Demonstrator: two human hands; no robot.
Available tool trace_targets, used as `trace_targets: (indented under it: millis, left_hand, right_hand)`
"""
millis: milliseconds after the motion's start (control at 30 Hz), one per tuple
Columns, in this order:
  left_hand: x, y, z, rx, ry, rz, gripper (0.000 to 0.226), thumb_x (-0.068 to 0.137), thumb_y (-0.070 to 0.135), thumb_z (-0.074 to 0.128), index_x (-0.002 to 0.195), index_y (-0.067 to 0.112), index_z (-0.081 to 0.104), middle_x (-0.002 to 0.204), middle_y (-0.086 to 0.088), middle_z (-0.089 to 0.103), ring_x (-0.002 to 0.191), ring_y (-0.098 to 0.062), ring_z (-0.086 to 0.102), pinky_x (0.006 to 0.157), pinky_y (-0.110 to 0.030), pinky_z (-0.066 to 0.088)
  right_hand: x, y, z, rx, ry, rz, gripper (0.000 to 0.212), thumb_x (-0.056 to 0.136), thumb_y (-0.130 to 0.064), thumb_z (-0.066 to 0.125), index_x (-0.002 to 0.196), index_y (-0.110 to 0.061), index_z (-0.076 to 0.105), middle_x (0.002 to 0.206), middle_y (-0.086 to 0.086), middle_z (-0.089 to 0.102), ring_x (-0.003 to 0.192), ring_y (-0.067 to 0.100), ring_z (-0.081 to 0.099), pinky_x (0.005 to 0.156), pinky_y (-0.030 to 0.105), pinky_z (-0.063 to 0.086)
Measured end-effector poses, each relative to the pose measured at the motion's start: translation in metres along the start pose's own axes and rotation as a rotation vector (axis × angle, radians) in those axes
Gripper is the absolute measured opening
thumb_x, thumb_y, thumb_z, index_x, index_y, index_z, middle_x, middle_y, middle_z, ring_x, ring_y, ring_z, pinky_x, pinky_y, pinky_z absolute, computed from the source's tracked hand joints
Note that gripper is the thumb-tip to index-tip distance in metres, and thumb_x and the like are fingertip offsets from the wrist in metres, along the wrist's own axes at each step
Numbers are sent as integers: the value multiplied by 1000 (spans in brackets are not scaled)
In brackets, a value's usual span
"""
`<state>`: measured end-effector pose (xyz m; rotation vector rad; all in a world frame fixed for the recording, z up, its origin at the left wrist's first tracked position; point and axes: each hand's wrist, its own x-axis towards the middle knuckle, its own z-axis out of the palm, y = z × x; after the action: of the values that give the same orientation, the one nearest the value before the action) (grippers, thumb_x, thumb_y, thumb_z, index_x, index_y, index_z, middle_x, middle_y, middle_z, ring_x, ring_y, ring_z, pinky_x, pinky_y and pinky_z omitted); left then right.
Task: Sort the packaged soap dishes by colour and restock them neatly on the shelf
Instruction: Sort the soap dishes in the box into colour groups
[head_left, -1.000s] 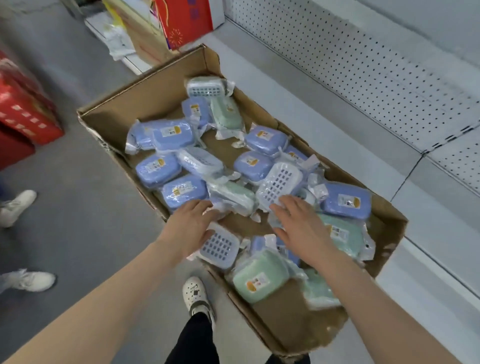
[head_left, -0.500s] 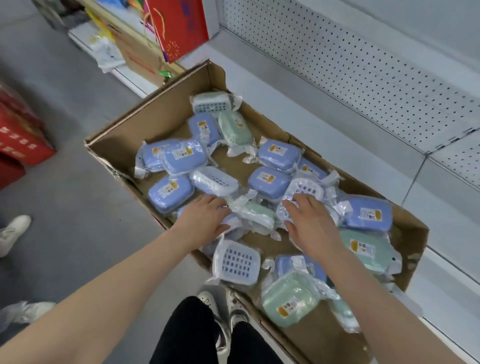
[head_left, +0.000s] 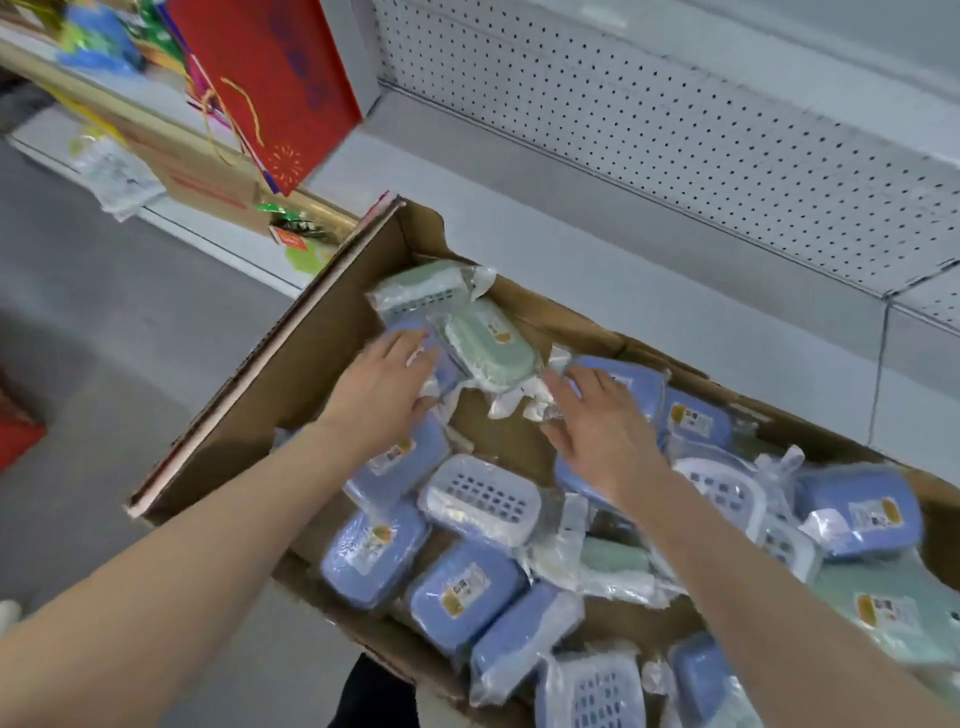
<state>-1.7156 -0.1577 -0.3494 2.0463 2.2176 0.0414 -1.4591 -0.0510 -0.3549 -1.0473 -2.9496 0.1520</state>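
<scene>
A cardboard box lies on the floor, full of plastic-wrapped soap dishes in blue, green and white. A green dish sits near the box's far end, on top of another green-and-white pack. My left hand reaches in beside its left side, fingers straight and touching the wrap of a blue dish underneath. On the other side my right hand lies with spread fingers over a blue dish, its fingertips at the green dish's crumpled wrap. Neither hand grips anything.
The white shelf base with a pegboard back runs behind the box. A red gift bag and mixed goods stand on the neighbouring shelf at upper left. Grey floor lies to the left. My leg shows below the box.
Both hands have moved from the middle of the box to its far end, on either side of the green dish. The view has shifted closer over the box.
</scene>
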Motion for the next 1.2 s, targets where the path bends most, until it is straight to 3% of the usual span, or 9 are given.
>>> trace_targets:
  millis: [200,400,533,700,867,933,1000,1100,1200]
  left_hand:
    - [60,-52,9,51,4,0,76,84,32,66,147,6,33,151,-25,29,139,-41,28,111,-50,32]
    - [102,-53,23,64,-117,-73,85,93,44,52,152,3,7,155,-25,18,143,-39,19,117,-47,17]
    - [101,-46,23,13,-115,-38,71,89,43,58,143,4,35,127,-20,41,111,-39,48,104,-48,35]
    - [88,-46,24,-125,-173,149,51,86,36,66,132,20,52,121,-13,43,103,-31,47,94,-42,44]
    - [102,-52,27,-12,-346,131,67,93,58,43,151,34,19,148,-19,30,136,-38,25,112,-43,21]
    - [111,-54,29,-66,-481,75,69,94,62,33,152,39,4,146,-18,32,134,-37,30,109,-48,26]
    - [119,-55,28,-149,-527,67,72,93,60,41,152,37,8,137,-17,37,122,-36,43,101,-43,38]
    - [132,-56,24,-112,-336,159,79,83,52,63,148,34,23,127,-12,38,114,-33,44,99,-41,41]
    - [142,-54,33,-26,-198,302,82,78,40,75,147,31,31,135,-11,36,124,-32,37,109,-46,30]
  right_hand:
    - [99,-42,37,60,-161,291,80,90,-58,54,152,-16,25,137,18,48,124,37,46,96,45,40]
    - [90,-35,45,54,-327,443,89,86,-54,61,153,-21,14,134,19,44,123,36,42,98,42,38]
    - [41,-26,38,-72,-360,412,96,74,-48,74,152,-21,25,137,20,43,119,38,48,95,43,45]
    - [18,-21,24,-97,-421,413,95,77,-46,70,153,-25,17,141,16,38,129,35,39,102,41,39]
    - [33,-20,17,6,-298,487,92,76,-45,70,151,-21,24,131,15,46,116,36,48,94,41,45]
    - [42,-17,20,36,-224,488,90,75,-42,73,149,-18,29,129,15,48,114,37,49,95,42,44]
    - [51,-13,23,35,-172,485,88,73,-37,78,147,-17,34,127,14,50,116,37,48,98,45,43]
    - [60,-6,31,21,-176,489,88,74,-32,79,148,-18,33,129,11,49,119,37,46,102,48,41]
    - [57,-1,41,0,-301,499,88,82,-32,73,152,-25,20,143,7,38,132,35,36,111,47,32]
